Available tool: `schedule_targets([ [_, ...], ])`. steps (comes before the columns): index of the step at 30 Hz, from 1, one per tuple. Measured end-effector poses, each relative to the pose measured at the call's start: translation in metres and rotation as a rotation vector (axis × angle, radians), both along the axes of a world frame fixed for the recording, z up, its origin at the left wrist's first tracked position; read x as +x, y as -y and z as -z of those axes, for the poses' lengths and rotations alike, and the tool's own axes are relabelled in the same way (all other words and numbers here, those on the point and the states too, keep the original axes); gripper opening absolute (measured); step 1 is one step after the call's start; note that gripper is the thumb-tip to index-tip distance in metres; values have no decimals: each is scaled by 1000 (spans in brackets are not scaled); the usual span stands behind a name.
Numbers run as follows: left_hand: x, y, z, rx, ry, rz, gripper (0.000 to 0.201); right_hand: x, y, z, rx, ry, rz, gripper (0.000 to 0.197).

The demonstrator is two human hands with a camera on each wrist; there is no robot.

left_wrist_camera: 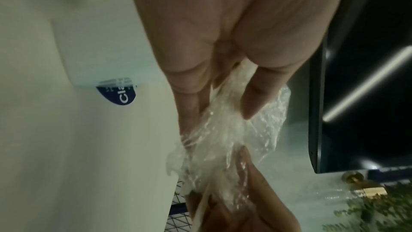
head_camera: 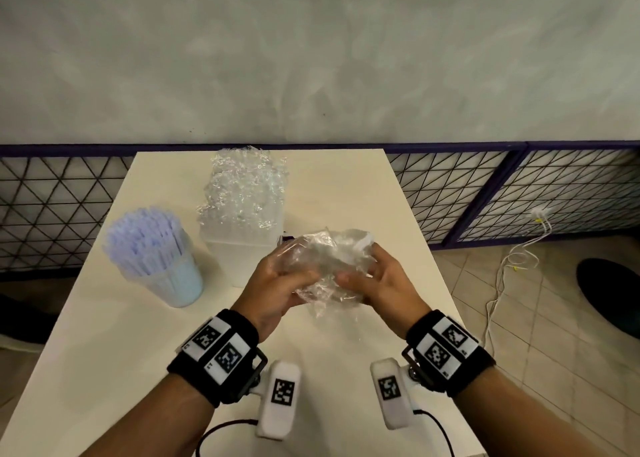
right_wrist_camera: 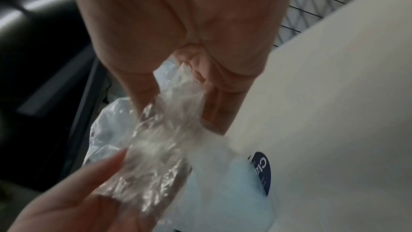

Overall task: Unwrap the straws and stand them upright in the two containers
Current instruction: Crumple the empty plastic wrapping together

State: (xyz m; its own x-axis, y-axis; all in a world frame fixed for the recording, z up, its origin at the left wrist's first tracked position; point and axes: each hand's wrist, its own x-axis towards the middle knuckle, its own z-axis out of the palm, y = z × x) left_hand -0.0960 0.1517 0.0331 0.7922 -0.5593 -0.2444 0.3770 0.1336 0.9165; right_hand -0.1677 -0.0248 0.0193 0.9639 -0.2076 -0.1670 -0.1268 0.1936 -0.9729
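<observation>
Both hands hold one crumpled clear plastic wrapper [head_camera: 329, 266] above the white table [head_camera: 346, 359]: the left hand [head_camera: 277, 283] grips its near side with curled fingers, the right hand [head_camera: 377, 280] pinches the other side. I see no straw inside it. The round clear cup [head_camera: 169, 276] at the left is full of pale blue straws [head_camera: 145, 238], standing upright. The square clear container [head_camera: 239, 248] behind holds a heap of empty wrappers [head_camera: 242, 190]. The unwrapping step seems finished; next, I think, this wrapper must go on that heap.

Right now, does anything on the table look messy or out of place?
Yes. The rectangular tub at the back holds a heap of crumpled clear wrappers that rises above its rim. Both hands, left and right, hold another crumpled clear wrapper. The straws stand tidy in the cup.
</observation>
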Motion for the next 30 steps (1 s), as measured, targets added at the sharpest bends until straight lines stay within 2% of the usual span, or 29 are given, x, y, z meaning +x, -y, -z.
schedule_targets([
  [3,5,-1,1,180,169,-72,51,2,12,-2,-413,62,39,38],
  [5,3,0,-2,285,299,-44,58,3,24,-7,-757,108,11,37],
  [7,-6,12,-8,379,401,-21,61,2,28,-16,-921,167,-42,36],
  [9,-14,28,-12,477,563,-63,49,3,25,-19,-886,177,-82,36],
  [11,-19,42,-14,499,642,-154,42,5,22,-20,-779,164,-37,34],
  [14,-15,55,-14,440,553,-208,49,3,20,-20,-734,196,37,28],
  [16,-14,61,-19,377,493,-198,47,1,18,-20,-689,192,46,33],
  [18,-12,68,-15,366,460,-144,61,2,18,-16,-604,169,81,44],
  [21,-15,76,-14,337,301,-67,100,8,19,-10,-391,198,78,60],
  [23,-18,79,-17,286,174,-25,109,13,18,-11,-248,207,36,79],
  [26,-18,76,-17,250,113,-30,87,20,18,-17,-129,183,5,90],
  [29,-17,68,-12,323,244,-84,65,31,20,-18,-165,158,21,91],
  [30,-16,65,-10,333,238,-116,58,34,17,-20,-179,139,26,89],
])
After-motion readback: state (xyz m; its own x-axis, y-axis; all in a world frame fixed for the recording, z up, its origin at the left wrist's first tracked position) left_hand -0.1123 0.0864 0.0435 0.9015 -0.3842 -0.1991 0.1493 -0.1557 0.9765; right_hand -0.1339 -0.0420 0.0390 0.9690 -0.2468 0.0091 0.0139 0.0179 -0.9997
